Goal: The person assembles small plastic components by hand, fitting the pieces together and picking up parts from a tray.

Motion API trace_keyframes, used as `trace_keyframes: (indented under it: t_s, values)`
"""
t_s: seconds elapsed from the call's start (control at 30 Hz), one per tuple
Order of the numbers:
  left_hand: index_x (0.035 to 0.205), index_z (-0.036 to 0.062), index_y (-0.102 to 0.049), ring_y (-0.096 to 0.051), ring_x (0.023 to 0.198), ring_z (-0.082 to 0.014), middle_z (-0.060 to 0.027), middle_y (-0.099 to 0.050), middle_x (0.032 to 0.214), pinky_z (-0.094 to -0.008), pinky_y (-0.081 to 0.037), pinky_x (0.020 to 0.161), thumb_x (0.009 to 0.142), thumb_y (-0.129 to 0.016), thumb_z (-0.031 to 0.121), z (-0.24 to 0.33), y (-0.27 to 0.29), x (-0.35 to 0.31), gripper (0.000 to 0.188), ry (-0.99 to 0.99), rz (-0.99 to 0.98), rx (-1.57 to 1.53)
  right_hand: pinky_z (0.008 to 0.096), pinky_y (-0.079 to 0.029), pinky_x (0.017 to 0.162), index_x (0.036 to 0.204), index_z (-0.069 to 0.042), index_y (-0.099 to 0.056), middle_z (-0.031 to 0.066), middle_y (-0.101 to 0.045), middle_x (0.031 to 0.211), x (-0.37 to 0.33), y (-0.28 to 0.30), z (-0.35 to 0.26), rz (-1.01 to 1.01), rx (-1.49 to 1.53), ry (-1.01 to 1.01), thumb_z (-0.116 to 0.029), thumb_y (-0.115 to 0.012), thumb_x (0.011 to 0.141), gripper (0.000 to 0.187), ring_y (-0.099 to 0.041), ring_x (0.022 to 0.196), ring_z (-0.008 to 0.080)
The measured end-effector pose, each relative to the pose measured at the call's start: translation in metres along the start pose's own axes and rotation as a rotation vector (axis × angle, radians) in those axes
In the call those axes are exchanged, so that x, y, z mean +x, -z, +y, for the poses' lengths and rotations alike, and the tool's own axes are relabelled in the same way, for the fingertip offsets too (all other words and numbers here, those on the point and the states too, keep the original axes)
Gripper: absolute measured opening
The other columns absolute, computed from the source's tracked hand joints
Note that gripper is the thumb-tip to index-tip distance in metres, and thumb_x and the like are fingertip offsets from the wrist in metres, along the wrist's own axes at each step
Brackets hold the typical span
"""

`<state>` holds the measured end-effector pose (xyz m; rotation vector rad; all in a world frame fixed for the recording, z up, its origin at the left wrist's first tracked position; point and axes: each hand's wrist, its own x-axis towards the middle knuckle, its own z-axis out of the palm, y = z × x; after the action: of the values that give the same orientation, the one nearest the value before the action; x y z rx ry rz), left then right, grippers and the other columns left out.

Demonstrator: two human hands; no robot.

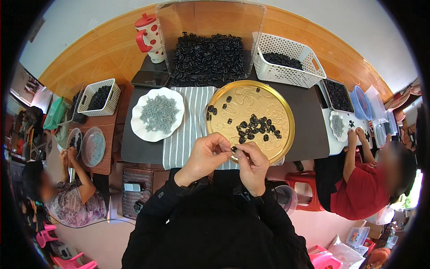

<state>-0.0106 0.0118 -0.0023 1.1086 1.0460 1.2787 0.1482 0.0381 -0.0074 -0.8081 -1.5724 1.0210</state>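
My left hand [207,154] and my right hand [252,167] meet over the near left rim of a round gold tray [273,101]. Between their fingertips is a small black plastic piece [234,149], pinched from both sides. Several similar black pieces [254,127] lie in a loose cluster on the tray, with a few more toward its left rim. Left of my hands, a white scalloped plate [139,130] bears a heap of small grey-blue pieces [160,113]. Whether a grey-blue piece is also in my fingers is too small to tell.
A striped cloth [178,150] lies under the tray's left side. Behind stand a clear bin [163,36] of black pieces, a white perforated basket [309,80], a red-and-white tumbler [154,42] and a phone [151,79]. One person [80,201] works at left, another [363,188] at right.
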Motion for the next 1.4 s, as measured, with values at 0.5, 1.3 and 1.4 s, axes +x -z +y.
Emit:
trace_keyframes:
  t_s: [0.5,1.3,1.4]
  values:
    - [0.089,0.0002,-0.057,-0.057,0.075,-0.007,-0.0018,-0.059,0.082,-0.0209,-0.048,0.069,0.074,-0.065,-0.013,0.001,-0.004,0.0,0.021,0.008,0.021,-0.074,0.0264,-0.046,0.057,0.089,0.005,-0.062,0.0123,-0.06,0.077,0.005,0.004,0.0,-0.096,-0.102,0.185,0.012,-0.059,0.076,0.015,-0.06,0.065,0.0198]
    - [0.093,-0.0045,-0.066,-0.06,0.076,-0.0103,-0.006,-0.061,0.09,-0.0218,-0.049,0.067,0.084,-0.063,-0.006,-0.022,-0.027,-0.01,0.009,-0.153,0.259,-0.352,0.0244,-0.051,0.075,0.097,0.004,-0.061,0.0083,-0.065,0.091,-0.025,-0.025,0.008,0.185,0.509,-0.253,0.005,-0.058,0.088,0.01,-0.062,0.078,0.0112]
    - [0.091,-0.0034,-0.065,-0.057,0.072,-0.0072,-0.0039,-0.061,0.087,-0.0198,-0.046,0.063,0.086,-0.062,-0.003,-0.02,-0.02,-0.011,0.006,-0.106,0.236,-0.282,0.0224,-0.047,0.072,0.096,0.003,-0.061,0.0057,-0.062,0.088,-0.02,-0.017,0.007,0.079,0.336,-0.219,0.006,-0.058,0.087,0.01,-0.059,0.078,0.0098]
